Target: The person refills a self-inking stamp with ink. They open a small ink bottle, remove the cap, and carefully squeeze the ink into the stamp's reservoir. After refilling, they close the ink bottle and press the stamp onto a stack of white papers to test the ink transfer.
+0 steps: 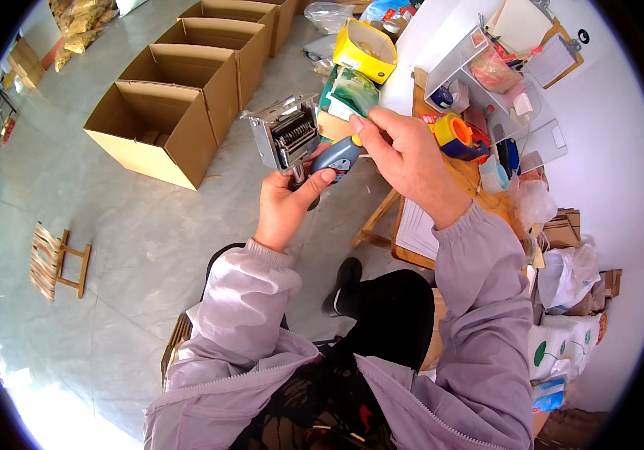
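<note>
A metal device (pixel 292 133) with a silver frame and dark ridged bands, resembling a hand stamp, is held up by its dark handle in my left hand (pixel 280 208). The thumb of that hand also presses against a small blue-grey bottle (pixel 337 159), so both are in its grip. My right hand (pixel 410 157) is closed in a pinch at the bottle's yellow tip, with thumb and forefinger together. The bottle tilts up to the right, beside the device. My left fingers behind the handle are mostly hidden.
Open cardboard boxes (pixel 175 139) stand in a row at the far left. On the right, a wooden table (pixel 460 174) bears a tape dispenser (pixel 457 135), paper and a grey desk rack (pixel 460 64). A yellow container (pixel 367 49) sits beyond my hands. A small folding stool (pixel 48 259) lies at left.
</note>
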`<state>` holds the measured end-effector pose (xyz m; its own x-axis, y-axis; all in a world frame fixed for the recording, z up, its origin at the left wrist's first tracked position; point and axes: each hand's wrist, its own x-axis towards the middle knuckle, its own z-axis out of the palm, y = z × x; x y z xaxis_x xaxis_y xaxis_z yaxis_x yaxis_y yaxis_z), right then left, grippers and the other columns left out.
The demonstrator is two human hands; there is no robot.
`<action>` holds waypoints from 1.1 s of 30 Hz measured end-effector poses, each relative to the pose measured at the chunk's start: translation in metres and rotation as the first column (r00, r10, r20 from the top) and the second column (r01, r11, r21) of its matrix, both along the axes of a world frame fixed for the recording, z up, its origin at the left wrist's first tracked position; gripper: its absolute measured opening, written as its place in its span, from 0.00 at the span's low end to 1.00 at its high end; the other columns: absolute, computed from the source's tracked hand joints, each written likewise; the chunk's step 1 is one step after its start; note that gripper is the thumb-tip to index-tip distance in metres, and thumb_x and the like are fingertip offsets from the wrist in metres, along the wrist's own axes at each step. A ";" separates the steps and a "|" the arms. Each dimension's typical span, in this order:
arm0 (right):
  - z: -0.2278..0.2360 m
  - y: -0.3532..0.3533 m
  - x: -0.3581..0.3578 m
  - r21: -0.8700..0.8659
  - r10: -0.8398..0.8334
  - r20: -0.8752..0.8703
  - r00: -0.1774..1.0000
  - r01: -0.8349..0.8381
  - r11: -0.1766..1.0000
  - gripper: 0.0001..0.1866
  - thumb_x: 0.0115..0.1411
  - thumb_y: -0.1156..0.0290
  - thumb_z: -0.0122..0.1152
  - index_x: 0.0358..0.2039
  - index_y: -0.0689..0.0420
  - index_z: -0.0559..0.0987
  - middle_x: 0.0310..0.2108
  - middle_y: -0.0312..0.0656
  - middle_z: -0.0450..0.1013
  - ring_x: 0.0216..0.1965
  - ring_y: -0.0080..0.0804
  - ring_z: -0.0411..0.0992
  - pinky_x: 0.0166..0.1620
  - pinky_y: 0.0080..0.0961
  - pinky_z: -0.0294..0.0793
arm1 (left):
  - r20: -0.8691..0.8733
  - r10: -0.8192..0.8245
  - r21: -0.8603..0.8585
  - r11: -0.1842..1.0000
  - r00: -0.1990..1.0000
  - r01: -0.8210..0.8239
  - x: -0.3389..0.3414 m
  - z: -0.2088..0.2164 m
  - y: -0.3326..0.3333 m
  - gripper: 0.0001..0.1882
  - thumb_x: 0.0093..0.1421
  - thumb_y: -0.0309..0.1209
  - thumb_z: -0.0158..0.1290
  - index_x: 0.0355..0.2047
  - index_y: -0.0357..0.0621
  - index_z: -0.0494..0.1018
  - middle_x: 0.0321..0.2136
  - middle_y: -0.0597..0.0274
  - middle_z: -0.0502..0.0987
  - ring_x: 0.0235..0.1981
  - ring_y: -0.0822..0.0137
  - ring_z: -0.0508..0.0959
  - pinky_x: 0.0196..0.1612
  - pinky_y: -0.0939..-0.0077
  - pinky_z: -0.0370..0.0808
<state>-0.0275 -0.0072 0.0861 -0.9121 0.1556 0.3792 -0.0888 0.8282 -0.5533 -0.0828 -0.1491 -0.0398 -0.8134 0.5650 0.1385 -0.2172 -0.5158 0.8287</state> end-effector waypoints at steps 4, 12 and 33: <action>0.002 0.002 -0.004 0.039 0.058 -0.009 0.998 -0.058 0.998 0.16 0.61 0.65 0.55 0.20 0.62 0.69 0.14 0.51 0.65 0.16 0.48 0.65 0.20 0.36 0.60 | 0.003 -0.043 0.046 0.998 0.999 0.042 -0.005 0.002 -0.004 0.20 0.56 0.26 0.59 0.49 0.37 0.72 0.42 0.62 0.77 0.39 0.75 0.75 0.43 0.81 0.73; -0.005 -0.006 -0.007 0.199 -0.111 0.046 0.993 0.100 0.975 0.19 0.61 0.61 0.53 0.19 0.61 0.70 0.13 0.50 0.66 0.17 0.49 0.66 0.20 0.39 0.60 | -0.059 0.050 0.029 0.998 0.997 -0.048 -0.004 0.002 0.003 0.20 0.58 0.26 0.56 0.50 0.33 0.70 0.41 0.59 0.76 0.39 0.71 0.76 0.42 0.75 0.77; 0.034 0.010 -0.004 -0.139 0.248 0.152 0.957 -0.227 0.964 0.08 0.56 0.71 0.60 0.27 0.60 0.70 0.19 0.38 0.66 0.19 0.23 0.61 0.23 0.21 0.61 | 0.018 -0.069 0.063 0.996 0.997 0.068 -0.017 0.006 -0.005 0.19 0.58 0.29 0.58 0.49 0.36 0.72 0.37 0.64 0.78 0.36 0.76 0.76 0.40 0.81 0.75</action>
